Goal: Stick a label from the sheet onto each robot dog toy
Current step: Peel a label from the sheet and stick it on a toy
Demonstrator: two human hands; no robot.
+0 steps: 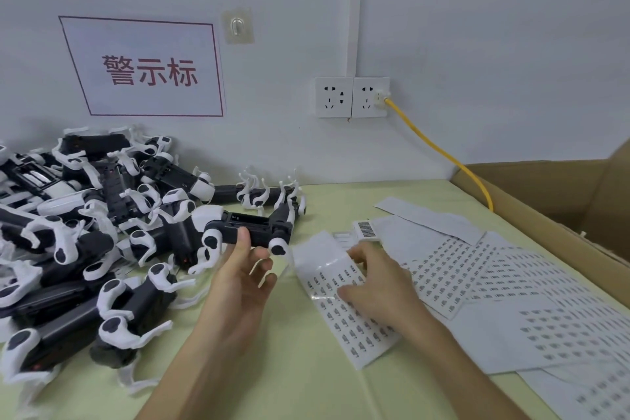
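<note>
Picking at the label sheet (344, 303), right hand (378, 286) risks tearing a label; left hand (243, 278) loosely open touches toy (249, 225).

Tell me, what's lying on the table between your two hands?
In the head view, only bare green table lies between the left hand and right hand.
</note>
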